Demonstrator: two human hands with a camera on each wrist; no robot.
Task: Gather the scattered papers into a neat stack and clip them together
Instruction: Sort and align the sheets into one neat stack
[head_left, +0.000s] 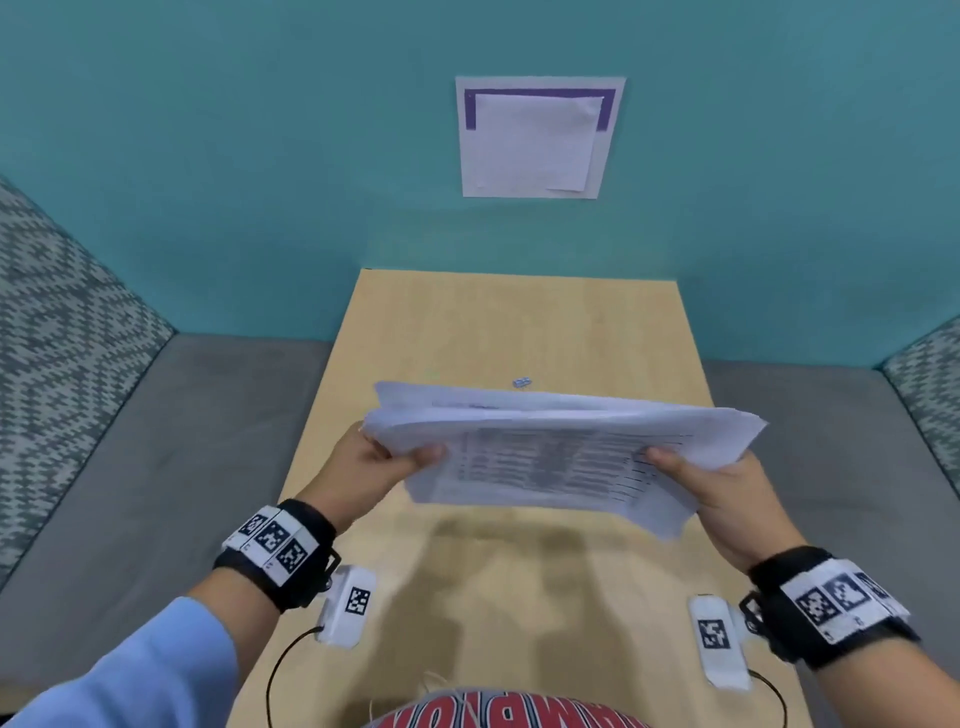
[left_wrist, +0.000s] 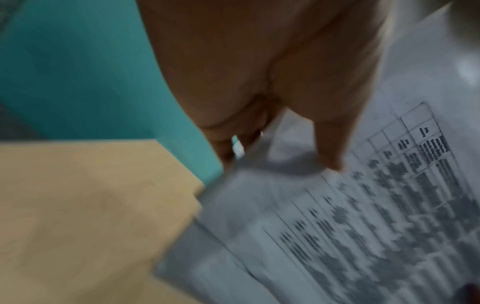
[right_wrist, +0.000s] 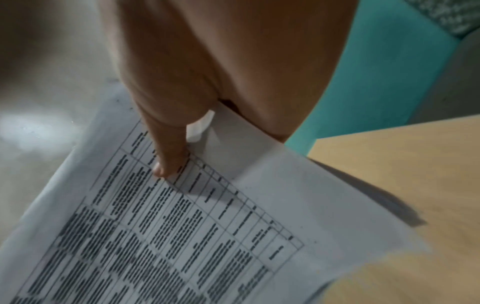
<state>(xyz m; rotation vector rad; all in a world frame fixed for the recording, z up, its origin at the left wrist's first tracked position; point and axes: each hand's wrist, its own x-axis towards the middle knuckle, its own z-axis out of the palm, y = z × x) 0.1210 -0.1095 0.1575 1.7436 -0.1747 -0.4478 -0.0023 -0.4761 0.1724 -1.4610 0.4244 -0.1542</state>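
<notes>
Papers (head_left: 561, 457) hang above the counter (head_left: 519, 322), left hand (head_left: 374, 462) and right hand (head_left: 727, 493) each pinching a short end, thumbs on top; edges look uneven, so tap them square before fetching the small clip (head_left: 521, 383) beyond

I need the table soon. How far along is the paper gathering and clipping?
Gathered: the papers are off the table, held between the left hand and right hand. In hand: squaring, since edges still fan unevenly. Left: clipping; the small clip lies untouched on the table behind them.
</notes>
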